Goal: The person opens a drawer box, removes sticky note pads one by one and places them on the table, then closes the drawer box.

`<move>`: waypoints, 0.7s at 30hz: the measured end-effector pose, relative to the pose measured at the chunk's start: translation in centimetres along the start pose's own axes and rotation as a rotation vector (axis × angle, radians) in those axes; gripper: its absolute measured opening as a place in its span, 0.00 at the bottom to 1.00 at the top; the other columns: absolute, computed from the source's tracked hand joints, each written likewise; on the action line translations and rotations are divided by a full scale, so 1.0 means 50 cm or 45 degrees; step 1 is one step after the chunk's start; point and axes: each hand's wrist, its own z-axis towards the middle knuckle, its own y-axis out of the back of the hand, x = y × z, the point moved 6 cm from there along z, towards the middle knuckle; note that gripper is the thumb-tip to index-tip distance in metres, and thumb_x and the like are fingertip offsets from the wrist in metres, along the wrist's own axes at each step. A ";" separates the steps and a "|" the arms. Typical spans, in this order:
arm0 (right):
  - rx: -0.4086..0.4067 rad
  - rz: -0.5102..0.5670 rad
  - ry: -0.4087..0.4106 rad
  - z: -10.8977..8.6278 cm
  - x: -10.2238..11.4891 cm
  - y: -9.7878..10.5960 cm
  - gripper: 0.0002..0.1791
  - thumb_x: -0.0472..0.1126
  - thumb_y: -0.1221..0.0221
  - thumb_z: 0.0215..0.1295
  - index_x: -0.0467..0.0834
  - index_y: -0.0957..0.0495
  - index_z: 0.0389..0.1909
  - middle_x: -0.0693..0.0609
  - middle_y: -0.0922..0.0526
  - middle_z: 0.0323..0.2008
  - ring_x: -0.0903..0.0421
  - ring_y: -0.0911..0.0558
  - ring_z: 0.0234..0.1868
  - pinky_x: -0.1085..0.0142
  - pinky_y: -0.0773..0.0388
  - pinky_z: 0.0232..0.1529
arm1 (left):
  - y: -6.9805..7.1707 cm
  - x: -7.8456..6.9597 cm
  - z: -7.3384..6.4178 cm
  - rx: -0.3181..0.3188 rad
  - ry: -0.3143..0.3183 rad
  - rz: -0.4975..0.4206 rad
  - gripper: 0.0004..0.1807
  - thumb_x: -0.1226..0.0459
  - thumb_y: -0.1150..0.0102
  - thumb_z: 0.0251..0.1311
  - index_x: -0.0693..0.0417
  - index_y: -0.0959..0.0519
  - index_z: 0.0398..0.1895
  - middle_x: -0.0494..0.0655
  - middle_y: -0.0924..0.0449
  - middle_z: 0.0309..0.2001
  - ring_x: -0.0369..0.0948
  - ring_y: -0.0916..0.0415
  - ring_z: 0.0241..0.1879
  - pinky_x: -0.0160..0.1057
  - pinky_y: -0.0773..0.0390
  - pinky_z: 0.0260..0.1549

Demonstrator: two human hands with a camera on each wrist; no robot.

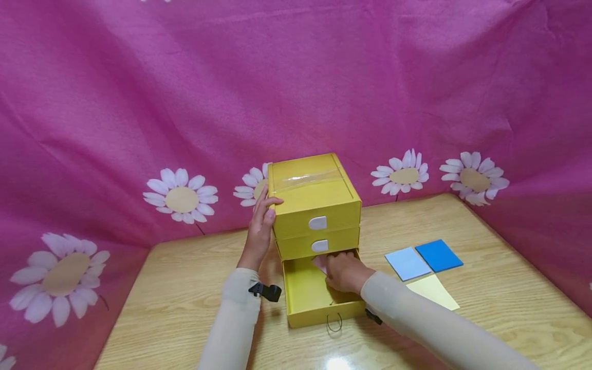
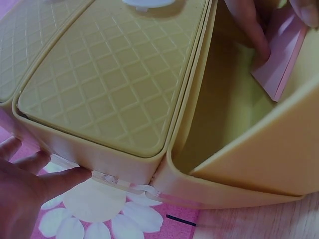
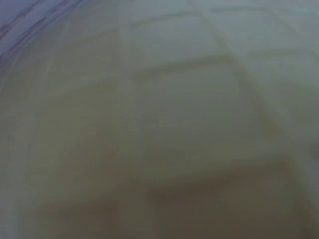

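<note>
A yellow drawer unit (image 1: 314,185) stands on the table, its bottom drawer (image 1: 302,293) pulled out and the upper two closed. My left hand (image 1: 260,231) rests against the unit's left side with fingers extended, one reaching onto the top edge; the left wrist view shows those fingers (image 2: 65,181) along the side wall. Inside the bottom drawer, my right hand (image 1: 344,272) pinches a pink sticky note pad (image 2: 281,55), held tilted between thumb and fingers. The right wrist view holds only a blurred, grid-patterned yellow surface (image 3: 189,114).
Right of the unit lie a light blue pad (image 1: 408,263), a dark blue pad (image 1: 439,255) and a pale yellow pad (image 1: 435,292), the last partly behind the right sleeve. A thin loop (image 1: 334,324) hangs at the drawer's front. A pink flowered cloth (image 1: 296,92) hangs behind the table.
</note>
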 end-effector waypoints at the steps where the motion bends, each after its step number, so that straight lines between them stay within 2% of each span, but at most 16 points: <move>1: -0.027 -0.004 0.009 0.000 0.001 0.001 0.10 0.41 0.38 0.60 0.40 0.29 0.33 0.42 0.25 0.26 0.40 0.20 0.34 0.45 0.25 0.40 | 0.000 0.000 0.000 -0.001 -0.002 0.000 0.18 0.61 0.61 0.70 0.60 0.30 0.56 0.59 0.57 0.76 0.52 0.58 0.74 0.62 0.50 0.66; 6: -0.110 -0.007 0.018 0.000 0.001 0.006 0.11 0.38 0.38 0.60 0.40 0.29 0.39 0.42 0.26 0.25 0.44 0.20 0.29 0.47 0.23 0.35 | -0.001 0.003 0.000 -0.011 -0.010 -0.024 0.17 0.62 0.61 0.70 0.61 0.30 0.55 0.60 0.57 0.75 0.53 0.59 0.74 0.61 0.50 0.66; 14: -0.102 0.021 -0.028 0.000 -0.006 0.003 0.15 0.42 0.33 0.55 0.44 0.31 0.22 0.47 0.25 0.20 0.48 0.22 0.26 0.51 0.22 0.32 | -0.001 0.000 -0.003 -0.024 -0.020 -0.017 0.17 0.63 0.62 0.70 0.62 0.30 0.55 0.57 0.56 0.76 0.52 0.58 0.74 0.59 0.50 0.67; 21: -0.093 0.008 -0.030 -0.002 -0.003 0.007 0.15 0.40 0.33 0.53 0.47 0.32 0.23 0.50 0.26 0.20 0.53 0.26 0.24 0.54 0.23 0.30 | -0.002 0.001 -0.001 -0.015 -0.016 -0.020 0.18 0.62 0.62 0.70 0.63 0.30 0.55 0.61 0.57 0.75 0.53 0.58 0.74 0.60 0.49 0.66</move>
